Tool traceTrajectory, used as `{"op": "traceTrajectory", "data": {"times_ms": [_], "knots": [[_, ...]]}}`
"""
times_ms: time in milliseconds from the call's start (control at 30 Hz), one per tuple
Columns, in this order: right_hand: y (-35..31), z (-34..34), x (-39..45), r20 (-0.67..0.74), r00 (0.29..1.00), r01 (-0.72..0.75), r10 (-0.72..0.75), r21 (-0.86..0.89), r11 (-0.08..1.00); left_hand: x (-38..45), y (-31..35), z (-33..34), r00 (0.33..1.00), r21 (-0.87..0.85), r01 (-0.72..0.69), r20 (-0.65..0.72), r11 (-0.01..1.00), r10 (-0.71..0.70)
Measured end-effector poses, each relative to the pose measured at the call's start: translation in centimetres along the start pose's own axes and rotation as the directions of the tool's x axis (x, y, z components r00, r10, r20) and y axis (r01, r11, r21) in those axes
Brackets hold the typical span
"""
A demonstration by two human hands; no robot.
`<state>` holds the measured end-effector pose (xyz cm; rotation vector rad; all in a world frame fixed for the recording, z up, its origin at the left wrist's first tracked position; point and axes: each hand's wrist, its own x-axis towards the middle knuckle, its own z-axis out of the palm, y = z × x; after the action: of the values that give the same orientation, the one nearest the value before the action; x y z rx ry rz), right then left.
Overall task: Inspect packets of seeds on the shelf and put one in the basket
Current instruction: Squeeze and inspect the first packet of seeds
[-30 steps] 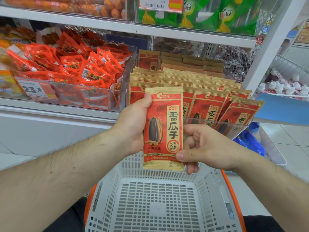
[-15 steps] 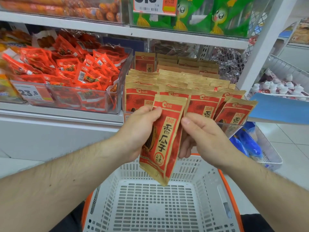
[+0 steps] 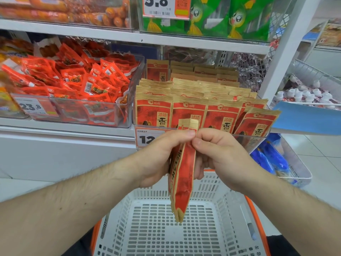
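Note:
A red and tan seed packet point(image 3: 181, 180) hangs edge-on between my hands, above the white basket point(image 3: 217, 191). My left hand point(image 3: 158, 159) pinches its top edge with thumb and fingers. My right hand point(image 3: 221, 156) pinches the same top edge from the right side. Rows of identical seed packets point(image 3: 188, 109) stand upright in a clear bin on the shelf right behind my hands. The basket holds nothing that I can see.
A clear bin of small red snack packs point(image 3: 83, 87) sits to the left on the same shelf. Green packs point(image 3: 212, 17) and sausages fill the shelf above. A white upright post point(image 3: 284, 58) stands at the right, with a wire basket of blue packs point(image 3: 273, 159) below.
The packet has turned from facing me to edge-on. Both hands moved up to its top edge and closer together.

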<state>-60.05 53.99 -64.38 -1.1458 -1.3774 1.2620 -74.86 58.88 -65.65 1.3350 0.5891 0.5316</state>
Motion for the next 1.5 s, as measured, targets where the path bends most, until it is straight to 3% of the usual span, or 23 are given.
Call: {"op": "traceTrajectory", "data": {"times_ms": [300,500,733,900,1233,1433,1500], "knots": [[0.1,0.2,0.1,0.054,0.999,0.005,-0.007,0.031,1.0,-0.1,0.1,0.0,0.998,-0.084,0.043,0.048,0.996,-0.039],[-0.2,0.1,-1.0,0.09,0.995,0.063,-0.035,-0.329,0.942,-0.6,1.5,0.0,0.985,-0.21,-0.009,-0.173,0.978,-0.028],[-0.7,0.4,-1.3,0.103,0.994,0.092,-0.048,-0.481,0.872,-0.6,1.8,0.0,0.977,-0.21,-0.021,-0.214,0.977,-0.025],[-1.1,0.6,-1.9,0.217,0.974,0.101,0.072,-0.692,0.715,-0.6,2.2,0.0,0.962,-0.28,-0.06,-0.273,0.958,-0.02],[-0.7,0.2,-1.5,0.292,0.933,-0.026,0.211,-0.531,0.847,-0.5,2.3,-0.4,0.956,-0.291,-0.064,-0.292,0.955,-0.025],[-0.2,-0.4,-1.3,0.35,0.918,-0.029,0.187,-0.41,0.912,-0.6,2.3,-0.6,0.957,-0.347,-0.073,-0.289,0.935,-0.032],[-0.1,-0.5,-1.0,0.304,0.939,-0.055,0.161,-0.329,0.943,-0.5,2.2,-0.9,0.964,-0.41,-0.093,-0.265,0.907,-0.021]]}}
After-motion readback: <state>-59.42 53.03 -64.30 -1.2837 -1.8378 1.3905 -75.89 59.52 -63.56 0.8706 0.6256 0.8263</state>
